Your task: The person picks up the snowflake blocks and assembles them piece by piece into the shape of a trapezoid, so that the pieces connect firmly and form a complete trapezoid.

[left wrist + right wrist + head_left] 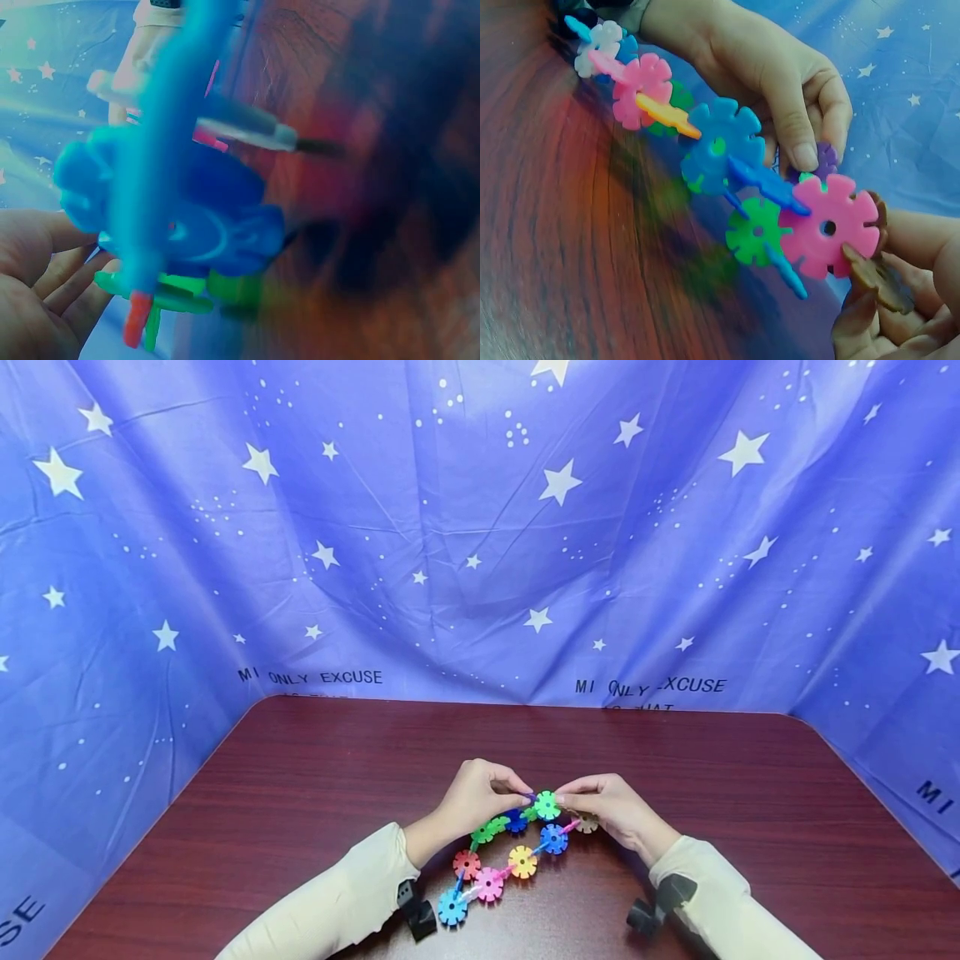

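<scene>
Plastic slotted flower discs are linked in a bent chain between the two hands. My left hand (480, 793) pinches a purple disc (825, 159) between thumb and fingers. From the other side, my right hand (611, 810) holds a bright green disc (547, 805) at its edge, right by the purple one. Brown discs (885, 281) hang against the right fingers, joined to a pink disc (829, 227). Lower in the chain are a blue disc (554, 839), a yellow disc (522, 862) and a light blue disc (452, 907). The left wrist view is blurred.
A dark red wooden table (337, 760) lies under the hands. Blue star-printed cloth (450, 527) hangs behind it and at both sides. Black straps with a small device (416, 910) sit on both sleeved wrists.
</scene>
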`<state>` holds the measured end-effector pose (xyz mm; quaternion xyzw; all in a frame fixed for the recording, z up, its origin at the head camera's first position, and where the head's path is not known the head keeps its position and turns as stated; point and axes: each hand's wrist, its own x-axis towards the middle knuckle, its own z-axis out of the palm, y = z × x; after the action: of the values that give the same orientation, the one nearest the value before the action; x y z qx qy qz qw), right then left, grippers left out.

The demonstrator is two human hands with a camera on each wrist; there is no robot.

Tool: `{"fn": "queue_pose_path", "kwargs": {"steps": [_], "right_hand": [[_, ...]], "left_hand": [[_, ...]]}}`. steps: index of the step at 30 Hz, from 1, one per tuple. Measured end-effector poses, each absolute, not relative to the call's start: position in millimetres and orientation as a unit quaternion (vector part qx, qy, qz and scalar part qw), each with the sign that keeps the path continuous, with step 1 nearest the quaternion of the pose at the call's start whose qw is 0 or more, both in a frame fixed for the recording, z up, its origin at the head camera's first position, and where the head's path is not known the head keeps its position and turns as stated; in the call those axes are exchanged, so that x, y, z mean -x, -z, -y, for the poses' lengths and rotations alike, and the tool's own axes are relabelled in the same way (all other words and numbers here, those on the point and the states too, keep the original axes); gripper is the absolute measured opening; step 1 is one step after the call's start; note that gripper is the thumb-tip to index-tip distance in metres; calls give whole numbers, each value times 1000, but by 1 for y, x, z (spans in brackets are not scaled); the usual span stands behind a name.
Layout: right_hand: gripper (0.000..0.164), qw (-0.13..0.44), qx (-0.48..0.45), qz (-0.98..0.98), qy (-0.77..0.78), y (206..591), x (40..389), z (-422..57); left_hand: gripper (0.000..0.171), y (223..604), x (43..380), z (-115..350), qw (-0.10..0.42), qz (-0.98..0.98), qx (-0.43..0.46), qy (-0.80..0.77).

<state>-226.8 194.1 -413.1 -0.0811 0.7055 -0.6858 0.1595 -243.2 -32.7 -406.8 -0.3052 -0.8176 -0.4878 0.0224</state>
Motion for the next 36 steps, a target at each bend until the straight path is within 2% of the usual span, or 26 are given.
{"fn": "queue_pose_path", "kwargs": {"steps": [7, 12, 23, 27, 36], "right_hand": [[31, 137, 87, -716, 679, 410, 221, -187], [34, 124, 81, -721, 677, 408, 219, -185], [31, 110, 79, -739, 660, 406, 219, -182], [30, 113, 78, -734, 665, 406, 218, -182], [15, 116, 63, -718, 684, 406, 218, -183]], "left_hand": [[4, 408, 243, 32, 18, 812, 305, 497], [5, 408, 243, 32, 25, 809, 307, 501], [6, 409, 242, 32, 36, 800, 328, 501], [2, 409, 239, 31, 40, 801, 327, 499], [6, 407, 235, 27, 79, 805, 326, 489]]}}
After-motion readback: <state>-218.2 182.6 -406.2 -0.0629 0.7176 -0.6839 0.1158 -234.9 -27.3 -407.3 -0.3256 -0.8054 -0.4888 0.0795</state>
